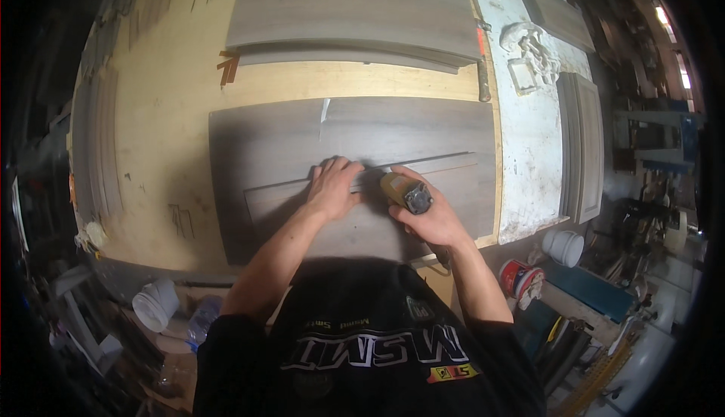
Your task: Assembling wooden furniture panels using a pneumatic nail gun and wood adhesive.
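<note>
Nearest to the lens we note a black garment with pale lettering [370,345], from which both bare forearms reach up onto the bench [162,126]. We find the right hand [432,217] wrapped tight around a yellow-bodied power tool [404,190], its dark round end cap turned toward the camera. Our view does not show the tool's working tip. The left hand [332,187] lies flat, fingers spread apart and pressed down, gripping nothing, just beside the tool on its left.

Both hands bear on a smaller grey wood-grain panel [302,217], which lies on top of a larger grey panel [355,134] of the same finish. The tool sits at the smaller panel's upper edge, near the middle of the bench's near side.

Farther up the pale plywood bench we record another stack of grey boards [355,13]. To the right runs a white, stained surface [529,145] carrying a framed grey door panel [581,145]. Below the bench's right corner stand a white bucket [565,247] and a red-and-white can [519,277]; a white container [155,304] stands at lower left.
</note>
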Motion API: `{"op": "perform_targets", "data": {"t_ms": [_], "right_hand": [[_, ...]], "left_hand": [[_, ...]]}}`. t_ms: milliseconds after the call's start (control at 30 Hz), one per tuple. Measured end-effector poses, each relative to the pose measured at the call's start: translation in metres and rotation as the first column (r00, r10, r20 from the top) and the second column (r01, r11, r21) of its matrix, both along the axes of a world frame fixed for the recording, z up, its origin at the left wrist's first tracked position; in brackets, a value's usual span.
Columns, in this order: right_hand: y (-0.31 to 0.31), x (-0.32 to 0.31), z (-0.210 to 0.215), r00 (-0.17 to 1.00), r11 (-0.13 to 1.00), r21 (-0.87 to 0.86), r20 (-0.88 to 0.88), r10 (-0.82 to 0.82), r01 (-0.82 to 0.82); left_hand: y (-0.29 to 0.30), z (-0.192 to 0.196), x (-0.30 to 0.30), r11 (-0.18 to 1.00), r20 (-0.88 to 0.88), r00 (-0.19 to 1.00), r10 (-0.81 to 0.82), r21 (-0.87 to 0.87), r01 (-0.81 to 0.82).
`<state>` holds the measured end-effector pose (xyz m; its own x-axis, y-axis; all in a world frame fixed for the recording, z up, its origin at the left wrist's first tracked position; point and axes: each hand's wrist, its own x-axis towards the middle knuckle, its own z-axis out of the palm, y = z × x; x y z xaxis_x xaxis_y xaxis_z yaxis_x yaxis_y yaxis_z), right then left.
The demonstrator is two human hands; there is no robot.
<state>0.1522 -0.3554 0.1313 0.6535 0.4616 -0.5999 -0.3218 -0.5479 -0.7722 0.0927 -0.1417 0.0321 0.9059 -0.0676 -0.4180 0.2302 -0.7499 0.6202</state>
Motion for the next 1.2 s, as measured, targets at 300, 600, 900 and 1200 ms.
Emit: {"op": "perform_targets", "data": {"t_ms": [300,600,900,1200], "right_hand": [[0.019,0.005,-0.002,0.997,0.999,0.008,-0.064,-0.034,0.035],[0.028,0.004,0.002,0.994,0.998,-0.022,-0.098,-0.053,0.051],[0.015,0.005,0.014,0.975,0.995,-0.04,-0.202,-0.095,0.089],[-0.066,-0.048,0.026,0.993,0.992,-0.054,0.039,-0.108,0.11]], "left_hand": [[0.003,-0.012,-0.001,1.0,0.04,0.999,-0.002,-0.018,0.003],[0.003,-0.011,0.001,1.0,0.018,1.0,-0.012,-0.028,0.012],[0.003,0.001,0.009,0.999,-0.086,0.996,-0.038,-0.012,0.037],[0.02,-0.004,0.014,0.989,0.242,0.966,-0.092,0.134,0.061]]}}
